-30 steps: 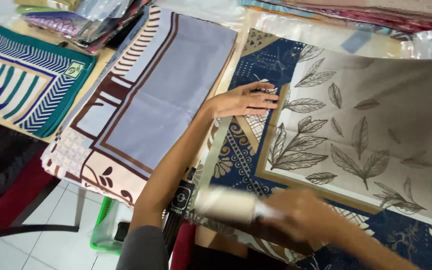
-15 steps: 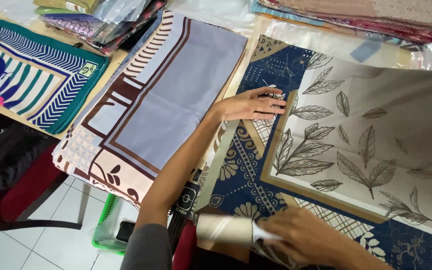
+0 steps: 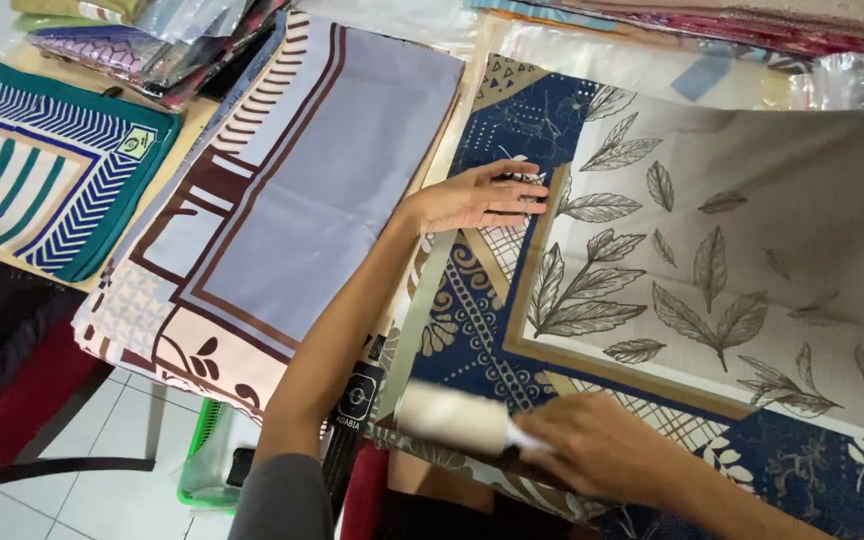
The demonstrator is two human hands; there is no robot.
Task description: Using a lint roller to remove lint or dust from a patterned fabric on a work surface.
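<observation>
From my feed, the lower left of the frame shows a pale tiled floor (image 3: 72,505) with a green basket (image 3: 202,470) standing on it. A dark red chair (image 3: 12,400) sits at the left edge, beside the wooden bench (image 3: 187,125). Light is even and soft.

Table packed edge to edge with cloth. Leaf scarf (image 3: 712,260) covers right half, flat, hand could slide over it. Left hand (image 3: 477,195) pressed on its left edge, forearm crossing centre gap diagonally. Right hand (image 3: 602,450) with white roller (image 3: 452,418) blocks near edge. Grey-blue scarf (image 3: 302,190) flat at centre-left, passable above. Teal scarf (image 3: 42,180) far left. Stacked packets (image 3: 152,45) raised along far edge. Open floor near left, green bin (image 3: 202,460) there.
</observation>
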